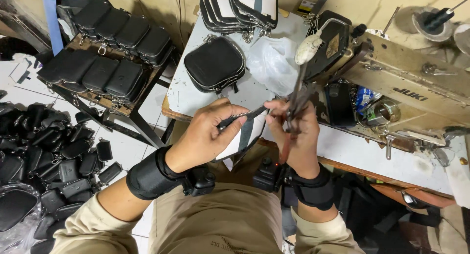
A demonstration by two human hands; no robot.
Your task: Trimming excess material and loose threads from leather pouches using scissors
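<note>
The bench [196,99] is carrying finished black pouches. Over its near edge, the left hand [208,131] is pinching a grey-and-white pouch [245,134] by its zipper edge, whose long axis is running rightward toward the right hand [293,136], which is apparently gripping pliers [295,99].

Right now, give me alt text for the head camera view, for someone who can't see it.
Two hands work on a small pouch at a table edge: the left hand grips the pouch by its zipper, and the right hand holds scissors. A sewing machine sits to the right, with finished black pouches on the table, a rack and the floor.
</note>
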